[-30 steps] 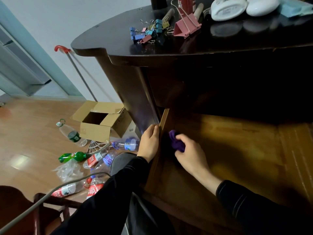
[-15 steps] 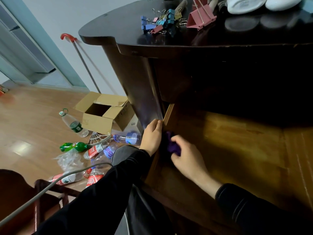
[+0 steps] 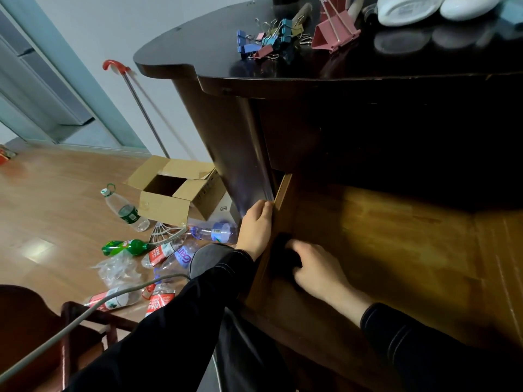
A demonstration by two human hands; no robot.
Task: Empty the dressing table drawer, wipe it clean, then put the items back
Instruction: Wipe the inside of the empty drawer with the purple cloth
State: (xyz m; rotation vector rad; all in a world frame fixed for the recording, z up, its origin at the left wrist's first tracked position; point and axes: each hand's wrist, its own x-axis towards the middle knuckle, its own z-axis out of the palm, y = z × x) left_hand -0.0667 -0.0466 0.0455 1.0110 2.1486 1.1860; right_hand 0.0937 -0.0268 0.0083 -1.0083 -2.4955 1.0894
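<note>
The wooden drawer point(image 3: 396, 244) is pulled out from under the dark dressing table point(image 3: 283, 66), and its floor is bare. My left hand point(image 3: 256, 227) grips the drawer's left side wall near the table's leg. My right hand point(image 3: 317, 271) holds a dark purple cloth point(image 3: 283, 254) bunched in its fingers against the inside of that left wall; the cloth lies in shadow and is mostly hidden. On the table top lie several coloured binder clips point(image 3: 268, 42), a big pink clip point(image 3: 335, 33) and white cases point(image 3: 407, 8).
On the floor to the left lie an open cardboard box point(image 3: 172, 190), several plastic bottles point(image 3: 127, 213) and crumpled plastic. A red-handled pole point(image 3: 138, 106) leans on the wall. A dark wooden chair point(image 3: 42, 335) and a grey cable point(image 3: 85, 315) are at the lower left.
My right hand has slid the cloth toward me along the drawer's left inner wall, into shadow. My left hand keeps its grip on the wall. The camera has tilted slightly.
</note>
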